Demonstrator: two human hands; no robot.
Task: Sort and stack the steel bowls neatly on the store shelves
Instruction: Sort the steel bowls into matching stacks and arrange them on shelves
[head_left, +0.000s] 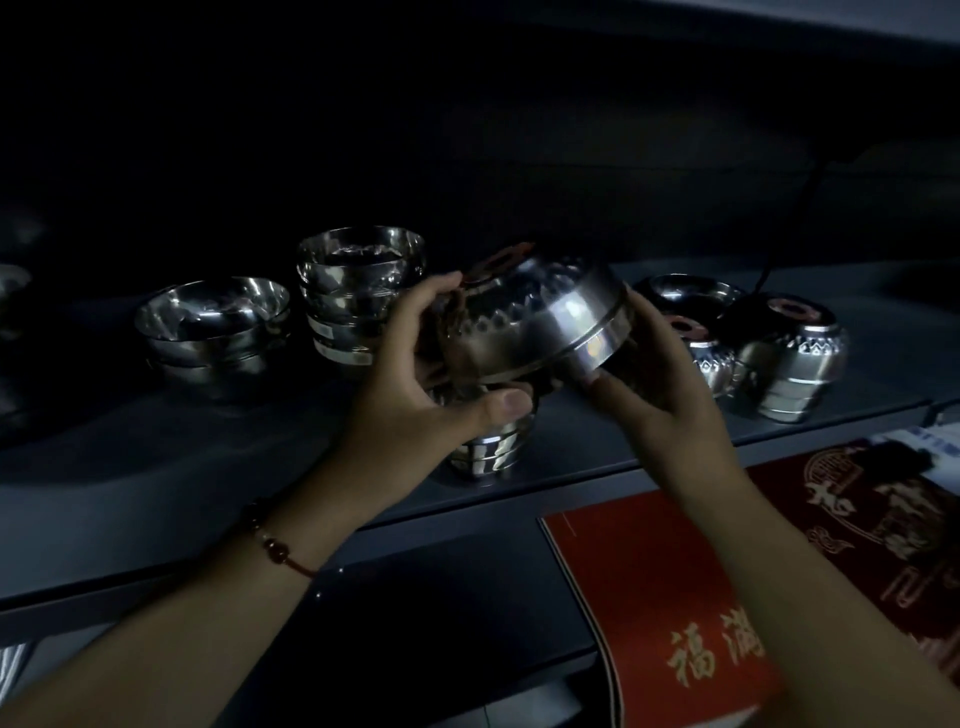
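I hold a patterned steel bowl upside down and tilted above the dark shelf. My left hand grips its left side, thumb under the rim. My right hand grips its right rim. Directly under the held bowl stands a short stack of bowls, partly hidden by my left thumb. A tall upright stack and a wider upright stack stand to the left. On the right, upside-down patterned bowls and another sit in front of an upright bowl.
The scene is very dark. An upper shelf overhangs the bowls. Below the shelf's front edge lie red boxes with gold characters. A dark cable hangs down at the back right. Faint steel items show at the far left.
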